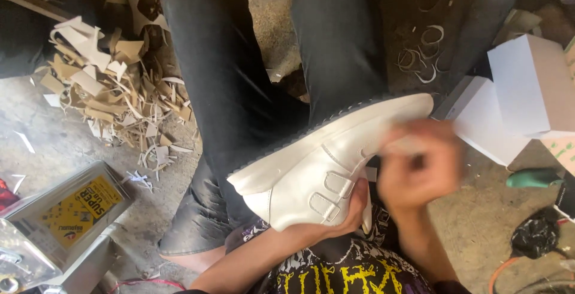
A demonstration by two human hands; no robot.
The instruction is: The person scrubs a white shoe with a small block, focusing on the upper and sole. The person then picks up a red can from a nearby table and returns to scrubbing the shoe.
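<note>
— Concrete floor (72, 144) under the knees, cardboard scraps (102, 84) at ten o'clock. Where's the white shoe (323, 162)?

— Across the lap, long axis toward two o'clock. Left hand (347, 216) grips its heel end; right hand (419, 162), blurred and curled, is at the toe end, grip unclear.

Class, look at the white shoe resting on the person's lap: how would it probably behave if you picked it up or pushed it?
The white shoe probably feels light, since the left hand alone props it. Its glossy upper may be somewhat slippery. The ridged sole looks fairly stiff, so it should hold its shape rather than flop.
</note>
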